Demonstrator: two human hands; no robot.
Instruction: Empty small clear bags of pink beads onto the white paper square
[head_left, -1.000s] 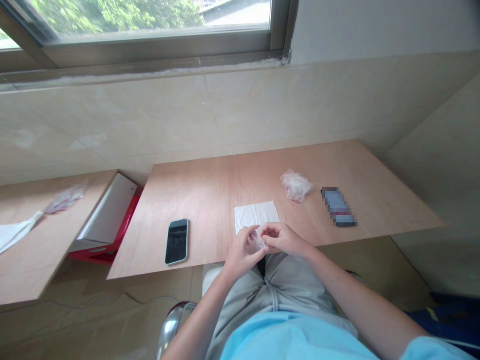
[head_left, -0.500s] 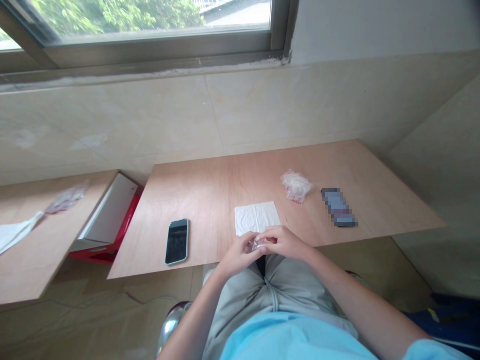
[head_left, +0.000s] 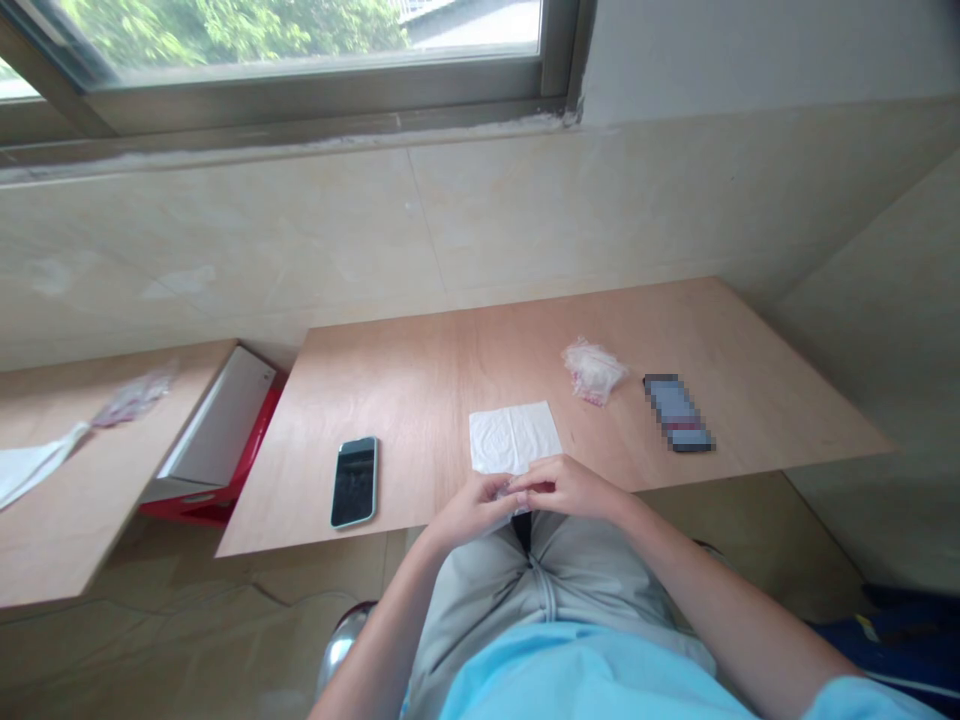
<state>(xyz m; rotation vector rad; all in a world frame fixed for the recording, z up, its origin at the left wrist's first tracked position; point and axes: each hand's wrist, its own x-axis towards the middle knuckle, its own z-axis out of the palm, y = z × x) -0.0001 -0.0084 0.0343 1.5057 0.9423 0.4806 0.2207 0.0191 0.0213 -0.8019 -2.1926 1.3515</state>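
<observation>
My left hand [head_left: 472,508] and my right hand [head_left: 564,486] meet at the near edge of the wooden table [head_left: 420,380], fingers curled together. Between the fingertips they pinch a small clear plastic item [head_left: 514,489], mostly hidden by the fingers. A white paper napkin [head_left: 514,437] lies flat on the table just beyond the hands. A crumpled clear bag with white and pink contents [head_left: 592,371] sits further back to the right.
A dark phone [head_left: 355,481] lies face up left of the napkin. Another phone-like device [head_left: 677,412] lies at the right. A second wooden table [head_left: 90,480] with a bag and white paper stands at the left, with a red and white box [head_left: 217,440] in the gap between.
Both hands have drawn closer together and lower at the table edge, and the fingers now cover more of the small clear item.
</observation>
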